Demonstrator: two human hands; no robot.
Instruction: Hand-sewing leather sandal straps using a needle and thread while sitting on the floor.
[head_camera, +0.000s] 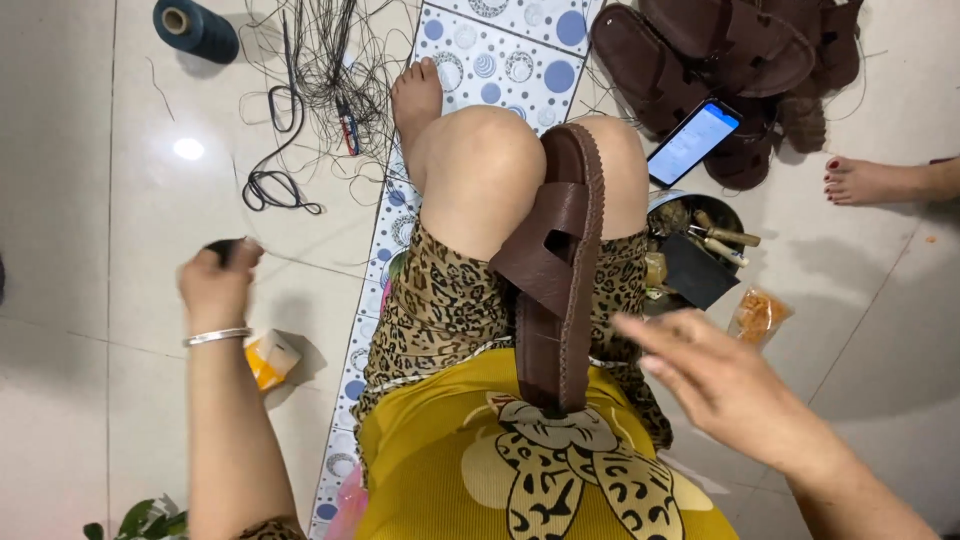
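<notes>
White tiled floor (120, 160), brown leather sandal (560, 270) (edge-up) between knees

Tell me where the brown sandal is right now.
In the head view the brown sandal stands on edge, clamped between the person's knees at centre frame, its near end against the yellow shirt, just left of the open right hand.

The left hand (218, 285) is raised at the left, its back turned to the camera, fingers curled shut with a bracelet at the wrist. The right hand (722, 385) is held out at the right, fingers spread and slightly blurred.
</notes>
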